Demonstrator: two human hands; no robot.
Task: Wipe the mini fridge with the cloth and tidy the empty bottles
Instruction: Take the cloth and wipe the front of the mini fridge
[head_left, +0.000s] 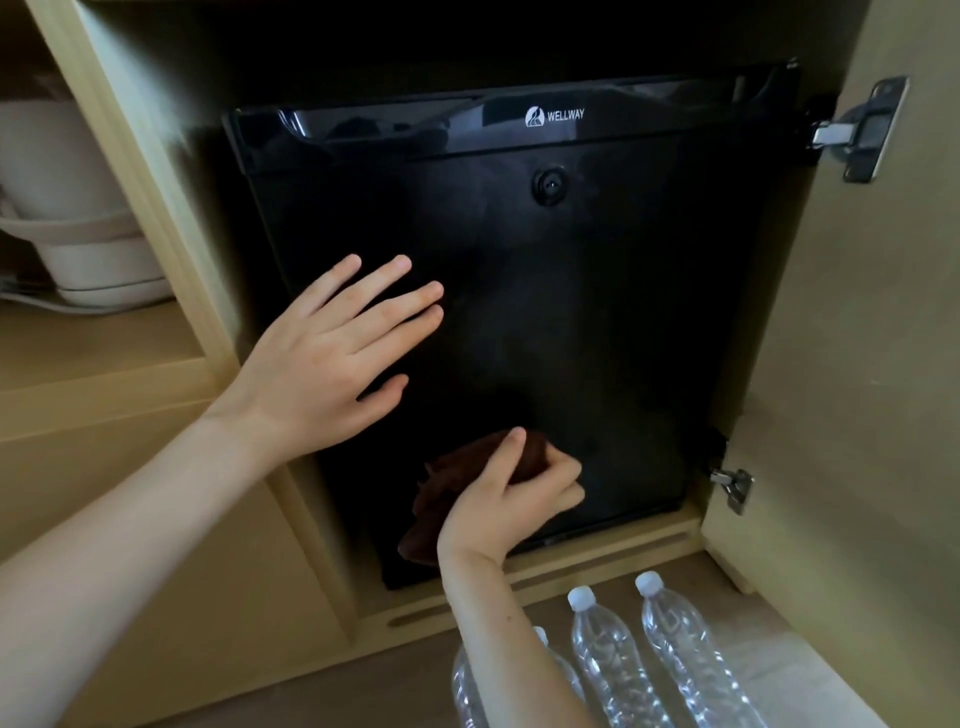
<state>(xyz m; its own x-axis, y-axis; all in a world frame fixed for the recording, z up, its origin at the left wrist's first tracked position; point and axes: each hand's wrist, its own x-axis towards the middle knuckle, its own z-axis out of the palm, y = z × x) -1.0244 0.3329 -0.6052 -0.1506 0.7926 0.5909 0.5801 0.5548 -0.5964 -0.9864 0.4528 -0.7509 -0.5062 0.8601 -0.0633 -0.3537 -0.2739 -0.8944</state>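
A black mini fridge (597, 312) with a closed glossy door stands inside a pale wooden cabinet. My left hand (332, 358) lies flat on the left part of the door, fingers spread, holding nothing. My right hand (511, 499) presses a dark brown cloth (441, 493) against the lower part of the door. Three clear plastic bottles with white caps stand on the floor in front: one (608, 670) in the middle, one (680, 654) to its right, and one (467, 680) largely hidden behind my right forearm.
The open cabinet door (872, 364) hangs at the right on metal hinges (857, 130). To the left, a shelf (104, 338) carries a white kettle-like appliance (78, 218). A slotted wooden plinth (597, 561) runs below the fridge.
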